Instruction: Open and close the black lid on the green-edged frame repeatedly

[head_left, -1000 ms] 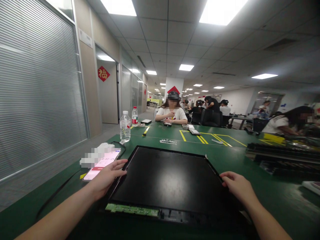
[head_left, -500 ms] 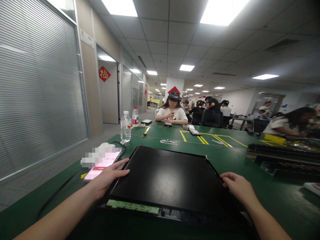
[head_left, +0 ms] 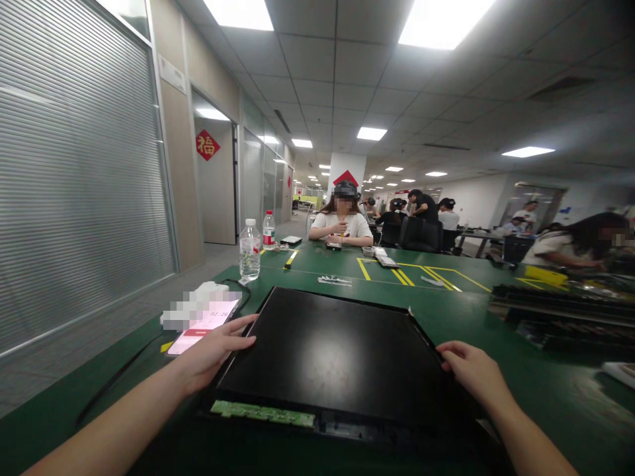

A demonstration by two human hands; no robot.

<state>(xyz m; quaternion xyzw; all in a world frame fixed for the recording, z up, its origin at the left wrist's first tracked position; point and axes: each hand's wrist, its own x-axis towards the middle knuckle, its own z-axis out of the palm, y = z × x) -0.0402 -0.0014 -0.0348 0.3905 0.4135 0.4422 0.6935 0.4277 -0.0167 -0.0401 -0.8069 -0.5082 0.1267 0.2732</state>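
In front of me is a black display panel [head_left: 347,357], its glossy face up and slightly tilted. A green circuit board strip [head_left: 262,413] shows along its near edge. My left hand [head_left: 213,354] holds the panel's left edge, two fingers stretched over the rim onto the face; the rest of its grip is hidden. At the right edge, my right hand [head_left: 466,367] pinches the frame between thumb and curled fingers. Close by my left hand lies a phone [head_left: 206,324] with a lit pink screen, beside a white blurred item [head_left: 186,304].
A clear water bottle [head_left: 249,251] and a red-capped bottle [head_left: 268,230] stand at the back left of the green table [head_left: 317,264]. Dark stacked parts [head_left: 555,317] lie at the right. Across the table a person [head_left: 342,221] works with a tool; another person [head_left: 570,248] leans in at right.
The panel has shifted very slightly, its far left corner a touch higher in view. Both hands keep the same hold.
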